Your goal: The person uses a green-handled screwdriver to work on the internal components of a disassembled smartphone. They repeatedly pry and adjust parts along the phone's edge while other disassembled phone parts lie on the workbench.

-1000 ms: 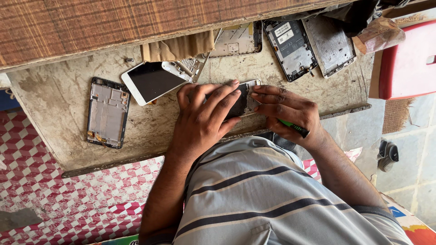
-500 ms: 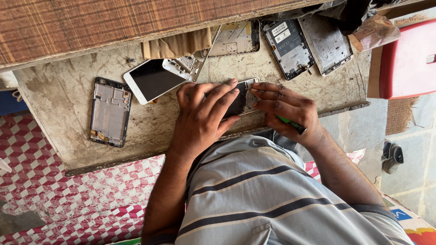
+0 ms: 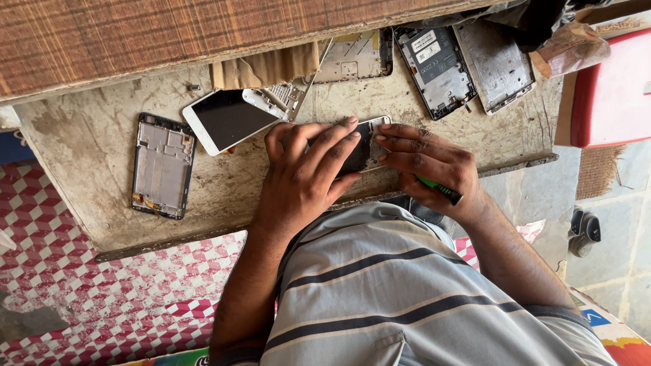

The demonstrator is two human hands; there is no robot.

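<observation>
left hand: laid flat over a small phone, fingers spread, pressing it onto the workbench; clamped on top, not wrapped round
right hand: fingertips pinched at the phone's right end; a green-handled tool is tucked under the palm, tip hidden, so contact with the phone cannot be told
phone location: near the front middle of the bench, mostly covered by both hands; only the light upper end and a dark strip of its body are seen
phone condition: whether the case is opened or closed cannot be told from this view
progress, as judged: work on this unit looks mid-way; it is held down and being handled at one end, nothing is seen detached from it yet
other units: a white phone with dark screen lies just beyond the left hand, intact on the face; a bare frame lies well to the left, stripped
back row: an opened phone showing its insides and a grey back cover beside it; a pale frame is partly under the wooden shelf
also seen: folded brown paper, a red box at the far right
</observation>
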